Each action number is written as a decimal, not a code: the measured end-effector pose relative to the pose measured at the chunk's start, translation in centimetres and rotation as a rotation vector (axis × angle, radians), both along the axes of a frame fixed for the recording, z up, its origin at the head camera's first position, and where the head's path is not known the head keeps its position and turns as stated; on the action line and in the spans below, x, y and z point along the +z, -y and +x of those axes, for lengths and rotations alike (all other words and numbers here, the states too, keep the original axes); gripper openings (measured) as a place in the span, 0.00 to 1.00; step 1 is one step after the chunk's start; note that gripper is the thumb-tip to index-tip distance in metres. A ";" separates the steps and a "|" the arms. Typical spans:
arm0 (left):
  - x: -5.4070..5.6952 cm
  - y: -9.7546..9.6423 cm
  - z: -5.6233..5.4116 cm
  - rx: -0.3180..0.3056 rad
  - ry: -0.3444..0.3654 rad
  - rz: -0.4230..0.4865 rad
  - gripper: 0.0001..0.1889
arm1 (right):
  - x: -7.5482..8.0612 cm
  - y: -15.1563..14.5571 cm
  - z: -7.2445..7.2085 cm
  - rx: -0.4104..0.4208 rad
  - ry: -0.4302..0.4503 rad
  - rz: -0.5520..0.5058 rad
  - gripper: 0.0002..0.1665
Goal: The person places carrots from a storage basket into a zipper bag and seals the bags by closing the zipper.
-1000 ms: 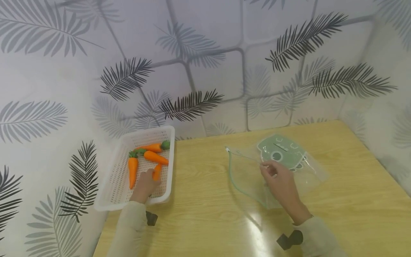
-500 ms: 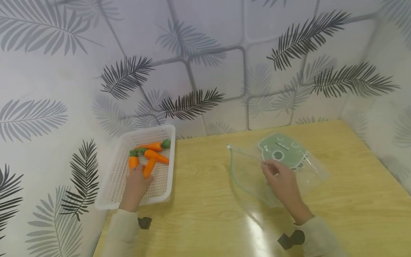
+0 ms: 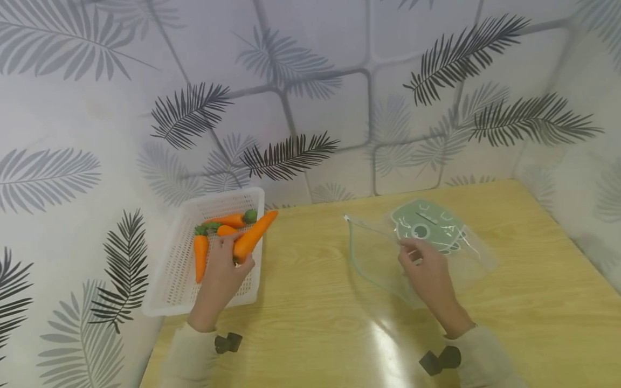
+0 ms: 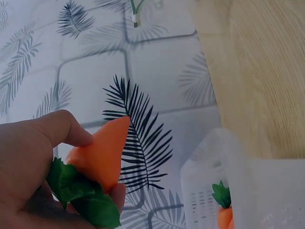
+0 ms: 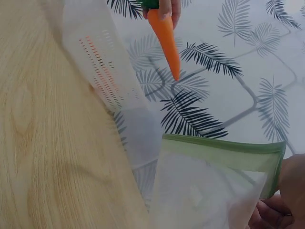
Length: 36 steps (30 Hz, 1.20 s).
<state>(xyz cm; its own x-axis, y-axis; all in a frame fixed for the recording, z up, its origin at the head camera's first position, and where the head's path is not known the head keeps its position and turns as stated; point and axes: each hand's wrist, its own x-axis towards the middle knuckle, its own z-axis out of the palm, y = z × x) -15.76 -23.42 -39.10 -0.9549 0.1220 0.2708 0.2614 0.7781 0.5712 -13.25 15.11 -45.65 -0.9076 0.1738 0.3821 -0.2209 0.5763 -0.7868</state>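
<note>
My left hand (image 3: 225, 277) pinches a carrot (image 3: 255, 235) near its thick end, held up over the right side of the white basket (image 3: 167, 269). In the left wrist view the same carrot (image 4: 107, 150) shows its green leaves tucked against the palm. On the right, my right hand (image 3: 427, 272) pinches the rim of a clear zip bag (image 3: 373, 258) with a green seal and a green cartoon face print. The right wrist view shows the bag's mouth (image 5: 224, 145) spread apart, with my fingers at its corner. Several other carrots (image 3: 200, 258) lie in the basket.
The basket stands at the left end of the wooden table (image 3: 310, 323), close to the patterned wall (image 3: 330, 108). Bare wood separates basket and bag. A dark wrist-camera piece (image 3: 440, 361) sits beside the right sleeve.
My left hand has picked a carrot out of the basket, raised it and swung its tip toward the right. The right hand still holds the bag's rim, almost unmoved.
</note>
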 end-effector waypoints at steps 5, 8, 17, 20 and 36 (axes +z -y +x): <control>0.2 -1.8 0.2 -0.100 0.039 0.061 0.25 | 0.2 0.0 0.1 0.002 -0.002 -0.024 0.14; 0.2 -2.7 0.2 -0.151 0.064 0.094 0.25 | 0.2 -0.1 0.2 0.004 -0.004 -0.036 0.14; -0.4 -4.8 0.0 -0.293 0.073 0.135 0.21 | 0.5 -0.1 0.4 0.012 -0.052 -0.040 0.14; -0.5 -5.5 0.1 -0.329 0.056 0.145 0.21 | 0.5 -0.1 0.4 0.012 -0.059 -0.048 0.14; -1.0 -8.3 -0.1 -0.426 -0.024 0.129 0.21 | 0.0 0.3 0.4 0.012 -0.115 -0.048 0.14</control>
